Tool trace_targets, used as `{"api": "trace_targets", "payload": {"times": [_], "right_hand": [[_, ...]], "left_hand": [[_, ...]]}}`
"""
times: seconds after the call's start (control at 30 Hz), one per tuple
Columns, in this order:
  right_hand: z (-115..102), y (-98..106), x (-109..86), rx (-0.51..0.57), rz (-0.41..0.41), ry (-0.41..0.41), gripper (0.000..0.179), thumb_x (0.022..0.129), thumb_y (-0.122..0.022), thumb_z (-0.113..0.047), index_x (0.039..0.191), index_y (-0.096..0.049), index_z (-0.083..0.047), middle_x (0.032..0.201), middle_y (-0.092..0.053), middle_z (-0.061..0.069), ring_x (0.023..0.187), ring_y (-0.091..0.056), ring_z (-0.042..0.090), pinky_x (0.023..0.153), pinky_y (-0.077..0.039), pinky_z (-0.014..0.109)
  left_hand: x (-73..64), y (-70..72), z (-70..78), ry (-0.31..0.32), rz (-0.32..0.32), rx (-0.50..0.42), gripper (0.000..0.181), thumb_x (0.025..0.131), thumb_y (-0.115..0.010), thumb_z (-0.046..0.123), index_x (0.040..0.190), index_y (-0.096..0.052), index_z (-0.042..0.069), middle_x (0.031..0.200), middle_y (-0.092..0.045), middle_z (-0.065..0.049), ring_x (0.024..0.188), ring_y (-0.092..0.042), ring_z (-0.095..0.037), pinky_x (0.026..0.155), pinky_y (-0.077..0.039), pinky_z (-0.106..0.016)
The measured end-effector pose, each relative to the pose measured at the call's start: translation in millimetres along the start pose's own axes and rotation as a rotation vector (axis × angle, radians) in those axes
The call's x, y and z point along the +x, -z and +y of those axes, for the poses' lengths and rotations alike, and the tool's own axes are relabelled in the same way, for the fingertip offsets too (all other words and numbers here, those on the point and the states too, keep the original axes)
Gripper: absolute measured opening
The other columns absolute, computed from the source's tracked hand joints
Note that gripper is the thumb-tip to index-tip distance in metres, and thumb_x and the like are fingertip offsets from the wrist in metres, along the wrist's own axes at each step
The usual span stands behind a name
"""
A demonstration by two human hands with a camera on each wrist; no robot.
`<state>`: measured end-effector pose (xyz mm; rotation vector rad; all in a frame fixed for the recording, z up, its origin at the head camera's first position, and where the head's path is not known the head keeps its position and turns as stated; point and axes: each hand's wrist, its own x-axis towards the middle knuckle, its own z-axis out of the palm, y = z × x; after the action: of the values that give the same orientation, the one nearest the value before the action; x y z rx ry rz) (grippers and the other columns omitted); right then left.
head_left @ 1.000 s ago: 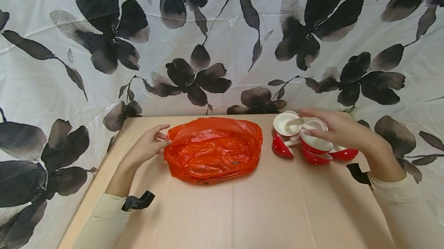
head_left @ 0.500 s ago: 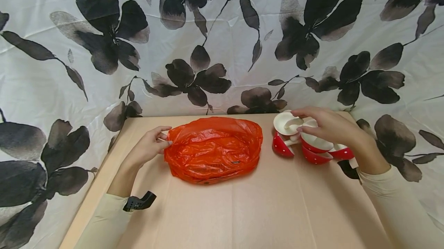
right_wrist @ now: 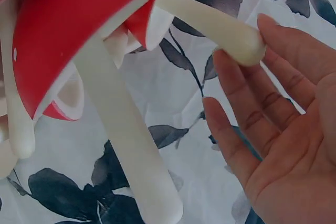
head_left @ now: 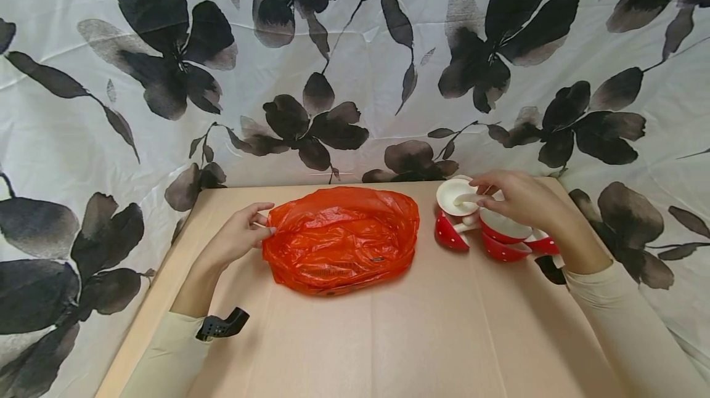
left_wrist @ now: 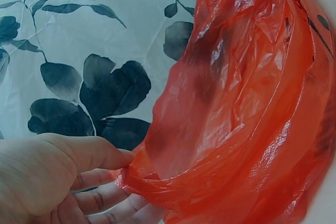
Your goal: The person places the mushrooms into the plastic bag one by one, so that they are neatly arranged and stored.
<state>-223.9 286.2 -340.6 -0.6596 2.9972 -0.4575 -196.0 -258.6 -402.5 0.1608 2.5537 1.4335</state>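
Moved: since the earlier frame the right hand [head_left: 518,201] has slid left across the bowls toward the bag, its fingertips now at a spoon handle; the left hand has kept its place.
Right hand: fingers nearly straight, their tips [right_wrist: 231,66] touching the rounded end of a cream spoon handle [right_wrist: 212,22]; the wrist view shows no closed pinch.
Spoon handle: smooth, matte, thick and blunt-ended, sticking out from under a bowl rim.
Bowls [head_left: 501,235]: a tilted cluster just right of the bag, glossy red with small white dots outside, cream inside, round and shallow.
Left hand [head_left: 235,239]: thumb and fingers pinching the left rim of the bag, the other fingers loosely curled beneath it.
Bag [head_left: 341,238]: thin orange plastic, crinkled and shiny, translucent, lying low and wide at the middle of the surface with its mouth open.
Surface [head_left: 388,342]: flat tan cardboard with faint fold lines.
Backdrop [head_left: 166,47]: behind the bag, white creased cloth printed with large black flowers.
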Motion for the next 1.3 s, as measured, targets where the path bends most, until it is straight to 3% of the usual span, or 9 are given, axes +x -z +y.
{"api": "trace_targets", "payload": {"times": [0.43,0.8,0.97,1.13,1.3], "right_hand": [[6,-8,18.0,0.011,-0.054,-0.084,0.033,0.085,-0.08,-0.008,0.114,-0.072,0.004,0.099,-0.072,0.017,0.088,-0.067,0.03,0.078,-0.061,0.048],[16,-15,18.0,-0.032,-0.121,-0.129,0.03,0.085,-0.075,-0.011,0.113,-0.073,0.0,0.097,-0.073,0.015,0.082,-0.064,0.027,0.072,-0.059,0.046],[16,-16,14.9,-0.055,-0.142,-0.151,0.027,0.086,-0.074,-0.008,0.112,-0.074,-0.001,0.098,-0.073,0.015,0.086,-0.064,0.028,0.079,-0.058,0.049],[13,-15,13.0,-0.044,-0.109,-0.202,0.035,0.087,-0.073,-0.007,0.12,-0.07,0.003,0.112,-0.07,0.024,0.096,-0.064,0.036,0.077,-0.058,0.051],[13,-13,14.0,-0.021,-0.066,-0.215,0.033,0.088,-0.072,-0.009,0.12,-0.071,-0.002,0.11,-0.071,0.02,0.087,-0.06,0.029,0.064,-0.051,0.04]], "left_hand": [[-2.0,0.4,1.9,-0.016,0.005,-0.007,0.056,0.097,-0.063,0.005,0.148,-0.043,-0.002,0.114,-0.057,-0.023,0.094,-0.065,-0.032,0.072,-0.062,-0.032],[-3.5,1.0,0.9,-0.003,-0.003,-0.013,0.055,0.096,-0.063,0.005,0.148,-0.043,-0.001,0.113,-0.057,-0.023,0.096,-0.064,-0.036,0.072,-0.062,-0.031],[-3.3,0.9,0.6,-0.007,0.002,-0.009,0.055,0.096,-0.063,0.003,0.147,-0.044,-0.002,0.112,-0.057,-0.023,0.094,-0.064,-0.035,0.071,-0.062,-0.03],[-3.0,0.2,1.2,-0.009,0.003,0.007,0.055,0.096,-0.063,0.004,0.147,-0.044,-0.002,0.112,-0.058,-0.023,0.096,-0.065,-0.037,0.072,-0.062,-0.031],[-2.8,0.5,2.3,-0.001,-0.002,0.013,0.055,0.096,-0.063,0.004,0.148,-0.044,-0.001,0.114,-0.058,-0.024,0.099,-0.065,-0.038,0.073,-0.062,-0.032]]}}
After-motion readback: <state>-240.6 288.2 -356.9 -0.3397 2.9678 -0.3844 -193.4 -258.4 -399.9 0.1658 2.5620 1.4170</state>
